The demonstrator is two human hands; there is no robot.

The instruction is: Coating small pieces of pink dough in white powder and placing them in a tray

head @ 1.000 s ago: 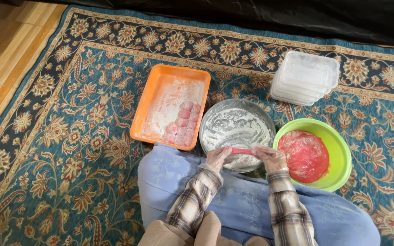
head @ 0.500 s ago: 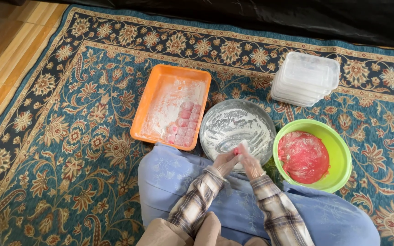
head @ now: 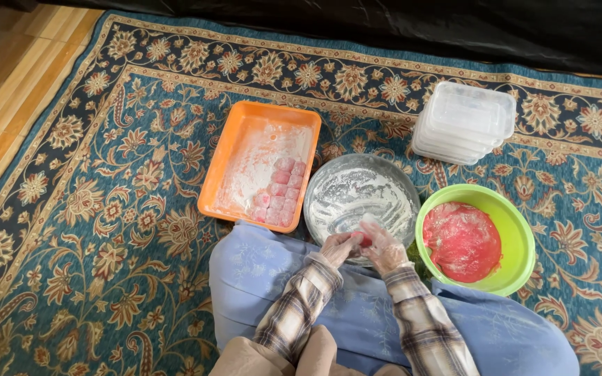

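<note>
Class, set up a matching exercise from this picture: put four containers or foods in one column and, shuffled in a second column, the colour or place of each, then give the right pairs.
Things:
1. tray
2. plastic bowl
3. metal bowl
4. stack of lidded boxes

Descriptions:
A. clear, at the far right on the rug
B. orange, holding pink floured pieces
C. green, holding red dough
D. silvery, dusted with white flour

Pairs: 1-B, 2-C, 3-D, 4-A

A big blue rug [head: 106, 209] with flowers covers the floor. An orange tray [head: 235, 150] sits on it, dusty white inside, with pink lumps [head: 281, 191] in rows. A stack of clear plastic boxes [head: 465, 122] sits near the top right. Wood floor [head: 8, 90] shows at left.
</note>
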